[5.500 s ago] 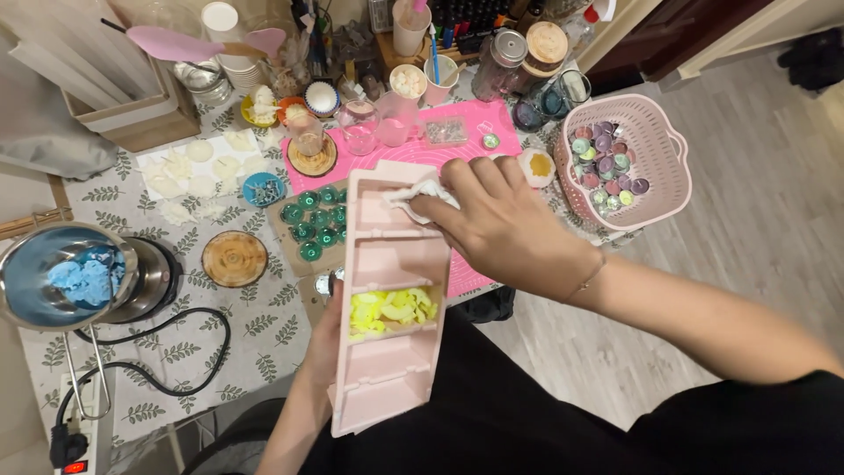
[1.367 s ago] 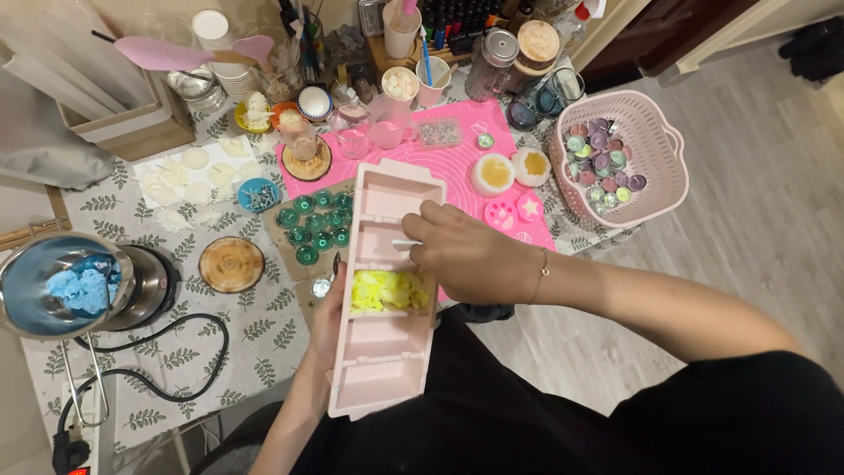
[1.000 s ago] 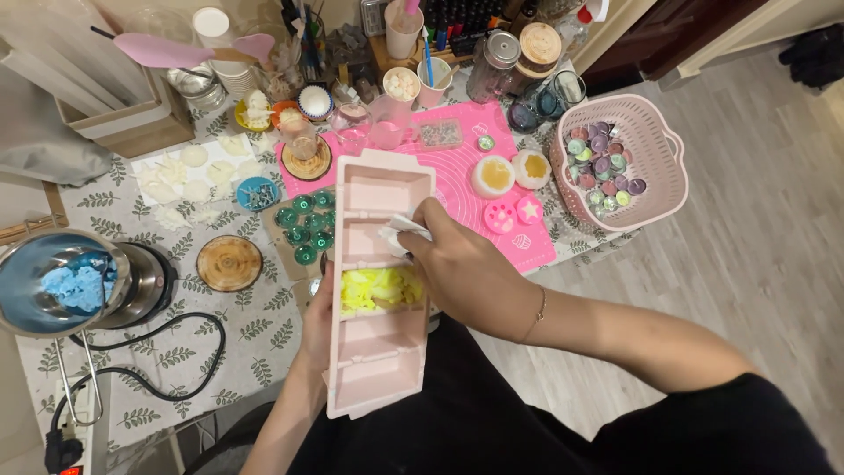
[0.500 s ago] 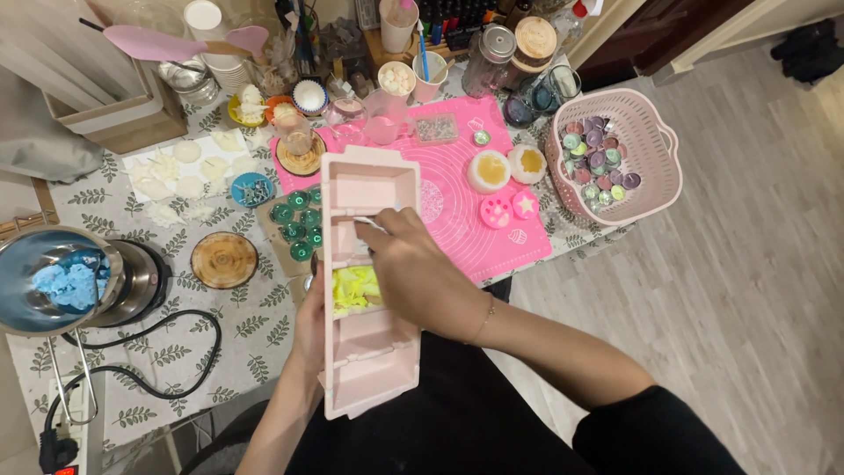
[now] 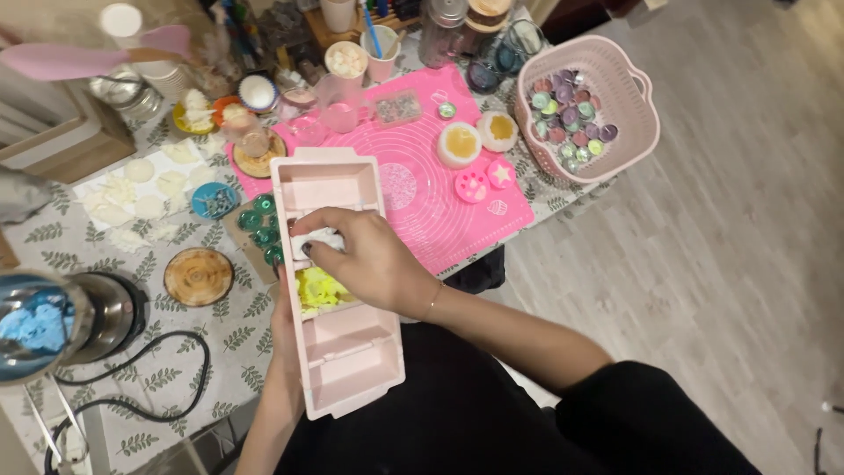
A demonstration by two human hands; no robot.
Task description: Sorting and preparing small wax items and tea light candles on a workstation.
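From the head camera, much is only partly seen. The left hand (image 5: 283, 324) is mostly hidden under the long pink divided tray (image 5: 345, 352); only its edge along the tray's left wall can be made out, and the set of its fingers cannot be told. The far left of the view is blurred: a metal pot (image 5: 35, 324) holding blue lumps is cut off at the picture's left side, and a pink spatula (image 5: 83, 60) near the desk's far left corner is smeared. A black cable (image 5: 167, 380) is seen running off the desk's near edge.

The tray is held above the desk's near edge, its long side pointing away from the person. The right hand (image 5: 374, 264) is laid over its second compartment from the far end, fingers curled together and pinched on a small white cloth (image 5: 316, 241) pressed into that compartment. The compartment just nearer is filled with yellow flakes (image 5: 318, 288), partly covered by the hand. The far compartment and the two near ones are seen bare.

At the desk's right edge a pink basket (image 5: 631, 114) is filled with small round cups in purple, green and pink. On the pink mat (image 5: 422, 215) two round white moulds (image 5: 479, 136) with amber filling are seen. Green glass cups (image 5: 255, 222) are partly hidden behind the tray's left wall.
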